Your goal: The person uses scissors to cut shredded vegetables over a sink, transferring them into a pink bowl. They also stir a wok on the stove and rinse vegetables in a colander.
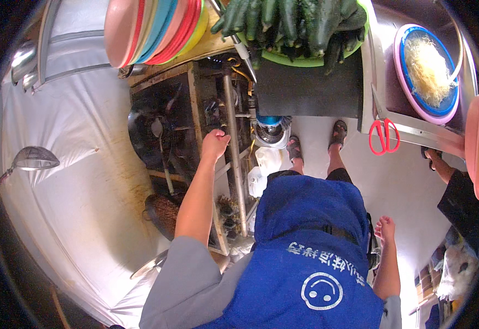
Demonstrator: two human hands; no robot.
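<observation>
My left hand (216,144) hangs above a metal stove frame, close to its upright-looking steel pipe (233,152). Its fingers are curled in, and nothing shows in them. Beside my right hip, my right hand (384,228) is loosely curled with small gaps between the fingers and holds nothing visible. A blue apron (317,246) with white writing and a smiley covers my front. Ahead of me, cucumbers (289,20) fill a green basin (297,61). Red-handled scissors (383,131) lie at the metal counter's edge, near a blue-rimmed basin (406,61) holding pale shreds (426,72).
Stacked coloured basins (153,33) stand at upper left. Dark woks (145,135) and a ladle (157,127) rest around the stove frame. A mesh strainer (36,158) hangs at far left. Plastic jugs (268,160) stand low near my feet. Another person's leg (443,166) is at right.
</observation>
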